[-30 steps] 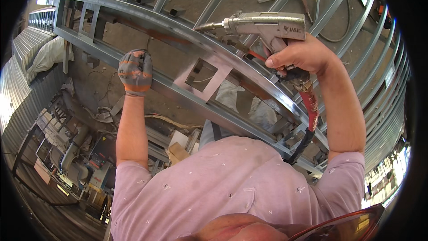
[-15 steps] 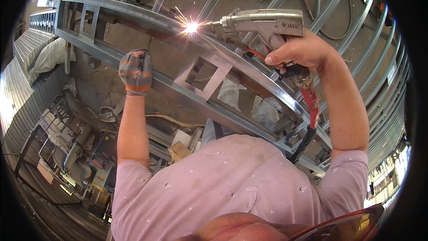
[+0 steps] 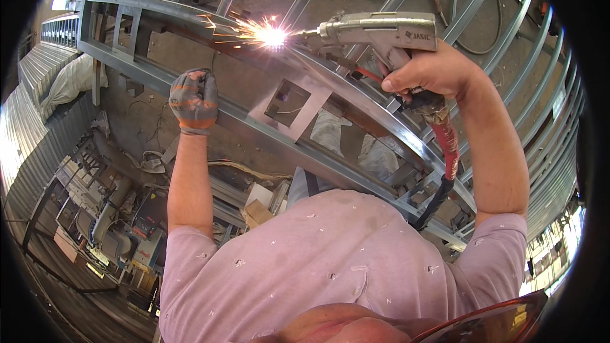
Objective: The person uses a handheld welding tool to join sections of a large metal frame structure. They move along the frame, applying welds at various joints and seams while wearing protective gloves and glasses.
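One welding gun point(image 3: 381, 29), its long axis nearly level across the view, nozzle pointing left at the far curved edge of the metal frame point(image 3: 254, 129). Sparks point(image 3: 272, 36) bright at the tip. Right hand point(image 3: 438, 75) bare, fingers wrapped round the handle. Left hand point(image 3: 194, 98) gloved, curled on the frame's near edge; cannot tell whether it grips.

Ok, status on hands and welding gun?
Right hand gripping welding gun. Gloved left hand curled at near metal rail. Bright sparks at gun's tip, hiding contact point.
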Available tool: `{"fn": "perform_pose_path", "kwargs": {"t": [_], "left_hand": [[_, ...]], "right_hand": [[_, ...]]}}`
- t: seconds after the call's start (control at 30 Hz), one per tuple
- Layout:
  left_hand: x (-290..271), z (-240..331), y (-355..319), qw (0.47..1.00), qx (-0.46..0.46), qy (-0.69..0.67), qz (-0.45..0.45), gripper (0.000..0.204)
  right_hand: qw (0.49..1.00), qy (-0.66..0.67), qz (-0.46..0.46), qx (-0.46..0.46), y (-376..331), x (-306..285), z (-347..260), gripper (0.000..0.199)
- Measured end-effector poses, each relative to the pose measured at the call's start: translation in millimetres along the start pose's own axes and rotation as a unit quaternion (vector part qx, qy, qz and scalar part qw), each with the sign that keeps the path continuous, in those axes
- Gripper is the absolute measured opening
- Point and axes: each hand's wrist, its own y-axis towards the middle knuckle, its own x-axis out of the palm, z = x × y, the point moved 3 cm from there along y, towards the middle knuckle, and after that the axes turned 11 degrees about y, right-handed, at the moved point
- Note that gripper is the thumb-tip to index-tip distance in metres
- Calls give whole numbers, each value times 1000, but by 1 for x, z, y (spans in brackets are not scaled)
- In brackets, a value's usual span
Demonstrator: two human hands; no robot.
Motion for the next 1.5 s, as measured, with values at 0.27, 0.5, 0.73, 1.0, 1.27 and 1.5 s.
{"fn": "perform_pose_path", "kwargs": {"t": [0.27, 0.5, 0.73, 1.0, 1.27, 1.5], "left_hand": [[-1, 0, 0, 1000, 1, 7, -3, 8], [-1, 1, 1, 1000, -3, 4, -6, 8], [0, 1, -1, 1000, -11, 5, -7, 8], [-3, 4, 3, 999, 30, 19, 27, 5], [-4, 4, 2, 999, 13, 42, 26, 9], [5, -4, -4, 997, 23, 37, 62, 18]], "right_hand": [[1000, -14, 4, 5, -3, -2, 0, 34], [1000, -2, 3, 3, -5, -4, 1, 30], [1000, -9, 6, 6, -7, -5, 3, 25], [999, 26, -4, -23, -22, 4, -2, 39], [996, 1, 72, -51, -54, 22, -2, 37], [981, 26, 171, -92, -121, 55, 13, 36]]}}
